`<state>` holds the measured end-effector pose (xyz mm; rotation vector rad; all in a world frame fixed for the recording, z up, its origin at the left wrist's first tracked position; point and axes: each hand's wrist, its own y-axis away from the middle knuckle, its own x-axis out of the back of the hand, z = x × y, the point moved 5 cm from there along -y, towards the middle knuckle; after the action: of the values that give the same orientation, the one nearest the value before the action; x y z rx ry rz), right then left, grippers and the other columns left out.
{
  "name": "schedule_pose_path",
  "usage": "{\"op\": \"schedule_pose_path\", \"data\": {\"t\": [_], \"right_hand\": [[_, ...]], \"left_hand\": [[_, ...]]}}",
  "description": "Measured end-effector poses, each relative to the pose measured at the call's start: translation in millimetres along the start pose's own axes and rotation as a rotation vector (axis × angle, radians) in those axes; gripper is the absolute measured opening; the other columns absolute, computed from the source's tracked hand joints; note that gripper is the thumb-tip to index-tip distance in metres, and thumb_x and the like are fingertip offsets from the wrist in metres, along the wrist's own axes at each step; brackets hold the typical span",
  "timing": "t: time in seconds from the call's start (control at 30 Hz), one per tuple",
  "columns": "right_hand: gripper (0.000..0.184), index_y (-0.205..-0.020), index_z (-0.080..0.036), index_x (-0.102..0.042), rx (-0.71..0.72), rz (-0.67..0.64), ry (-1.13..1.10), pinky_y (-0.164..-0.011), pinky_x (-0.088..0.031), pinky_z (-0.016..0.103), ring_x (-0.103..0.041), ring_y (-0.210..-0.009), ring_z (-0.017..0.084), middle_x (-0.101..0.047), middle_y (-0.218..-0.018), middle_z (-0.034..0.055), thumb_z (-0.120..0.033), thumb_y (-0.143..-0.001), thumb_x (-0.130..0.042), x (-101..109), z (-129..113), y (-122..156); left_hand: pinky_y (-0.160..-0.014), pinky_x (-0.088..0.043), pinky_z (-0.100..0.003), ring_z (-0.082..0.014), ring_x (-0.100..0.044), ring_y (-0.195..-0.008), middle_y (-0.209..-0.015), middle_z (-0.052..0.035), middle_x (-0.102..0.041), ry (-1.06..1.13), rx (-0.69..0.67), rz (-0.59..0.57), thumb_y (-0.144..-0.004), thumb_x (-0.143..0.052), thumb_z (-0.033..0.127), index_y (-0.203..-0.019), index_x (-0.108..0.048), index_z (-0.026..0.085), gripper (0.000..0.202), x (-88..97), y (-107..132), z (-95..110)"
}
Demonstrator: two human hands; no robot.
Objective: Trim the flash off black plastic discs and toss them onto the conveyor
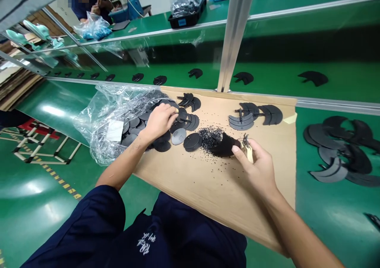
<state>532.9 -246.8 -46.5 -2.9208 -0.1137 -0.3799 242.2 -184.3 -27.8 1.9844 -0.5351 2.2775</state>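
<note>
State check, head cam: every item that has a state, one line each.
left hand: closed on black discs at the bag's mouth
right hand: gripping a small cutter, tip up
plastic bag: open, lying on its side, discs spilling out
black discs: loose pile on the board
black trimmings: scattered heap
cardboard board: flat, overhanging the bench edge
conveyor parts: spaced singly along the belt

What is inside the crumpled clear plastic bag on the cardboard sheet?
The clear plastic bag holds flat black round plastic discs and a white paper slip. The left hand rests at its mouth; discs deeper under folds stay hidden.
</note>
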Motion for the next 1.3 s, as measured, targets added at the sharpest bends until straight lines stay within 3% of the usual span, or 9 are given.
{"op": "schedule_pose_path", "data": {"t": [0.1,0.2,0.37,0.53,0.7,0.87,1.03,1.2,1.3], "right_hand": [[0.03,-0.079,-0.023,-0.052,-0.015,0.03,0.015,-0.062,-0.041,0.028,-0.042,-0.063,0.014,-0.046,-0.07,-0.0025,-0.048,-0.092,-0.063,2,1,0],[0.029,-0.081,-0.023,-0.053,-0.039,0.062,0.006,-0.063,-0.041,0.028,-0.043,-0.064,0.015,-0.047,-0.071,-0.0026,-0.048,-0.091,-0.063,2,3,1],[0.027,-0.079,-0.022,-0.055,-0.058,0.041,-0.079,-0.063,-0.041,0.028,-0.043,-0.063,0.014,-0.047,-0.07,-0.0036,-0.044,-0.089,-0.068,-1,1,3],[0.035,-0.077,-0.021,-0.057,-0.163,0.013,-0.277,-0.057,-0.038,0.027,-0.045,-0.061,0.013,-0.05,-0.068,-0.0036,-0.05,-0.082,-0.076,-5,9,5],[0.034,-0.087,-0.022,-0.062,-0.309,0.061,-0.491,-0.059,-0.047,0.027,-0.054,-0.066,0.014,-0.06,-0.077,-0.0016,-0.051,-0.079,-0.079,-5,21,7],[0.042,-0.095,-0.022,-0.066,-0.336,0.02,-0.508,-0.073,-0.054,0.031,-0.063,-0.083,0.019,-0.067,-0.09,0.0023,-0.055,-0.074,-0.082,-9,20,9],[0.037,-0.087,-0.021,-0.061,-0.234,0.076,-0.305,-0.073,-0.049,0.032,-0.056,-0.077,0.016,-0.059,-0.083,-0.0003,-0.048,-0.075,-0.083,0,18,9],[0.027,-0.088,-0.021,-0.059,-0.23,0.112,-0.249,-0.072,-0.047,0.032,-0.052,-0.075,0.016,-0.056,-0.082,-0.0004,-0.039,-0.078,-0.076,8,17,6],[0.026,-0.087,-0.021,-0.059,-0.217,0.117,-0.205,-0.072,-0.047,0.032,-0.053,-0.075,0.016,-0.057,-0.081,-0.0005,-0.039,-0.079,-0.076,8,14,7]], "left_hand": [[-0.071,-0.042,-0.03,-0.0215,-0.059,-0.082,-0.085,-0.0045,-0.068,0.087,0.052,-0.111,-0.095,-0.064,0.032,-0.102,-0.064,0.018,0.015,-2.7,19,-4],[-0.068,-0.041,-0.025,-0.0166,-0.059,-0.077,-0.087,-0.0011,-0.068,0.199,0.063,-0.181,-0.085,-0.076,0.022,-0.111,-0.062,0.019,0.03,-10.0,35,0],[-0.065,-0.044,-0.021,-0.0093,-0.054,-0.067,-0.08,0.0011,-0.06,0.545,0.052,-0.004,-0.093,-0.062,0.018,-0.11,-0.063,0.017,0.018,3.3,37,16],[-0.054,-0.042,-0.015,-0.0074,-0.054,-0.067,-0.094,-0.0034,-0.06,0.878,-0.096,-0.009,-0.097,-0.054,0.019,-0.127,-0.06,0.017,0.031,2.4,25,71],[-0.058,-0.051,-0.014,-0.0127,-0.064,-0.089,-0.105,-0.0078,-0.065,0.893,-0.219,0.066,-0.096,-0.051,0.014,-0.112,-0.071,0.017,0.026,-6.7,15,117],[-0.058,-0.053,-0.014,-0.0117,-0.065,-0.084,-0.101,-0.0072,-0.067,0.921,-0.155,0.094,-0.095,-0.054,0.014,-0.104,-0.072,0.015,0.02,-17.7,13,119],[-0.074,-0.059,-0.02,-0.0119,-0.068,-0.088,-0.108,-0.007,-0.068,1.218,-0.058,0.123,-0.094,-0.065,0.023,-0.131,-0.061,0.019,0.037,-27.7,11,106],[-0.086,-0.058,-0.025,-0.0117,-0.067,-0.093,-0.097,-0.0032,-0.067,1.228,-0.109,0.303,-0.089,-0.073,0.018,-0.095,-0.074,0.019,0.006,-15.3,14,95],[-0.087,-0.058,-0.028,-0.0139,-0.068,-0.096,-0.1,-0.0047,-0.07,1.177,-0.153,0.283,-0.09,-0.074,0.021,-0.099,-0.075,0.019,0.009,-10.7,18,99]]}}
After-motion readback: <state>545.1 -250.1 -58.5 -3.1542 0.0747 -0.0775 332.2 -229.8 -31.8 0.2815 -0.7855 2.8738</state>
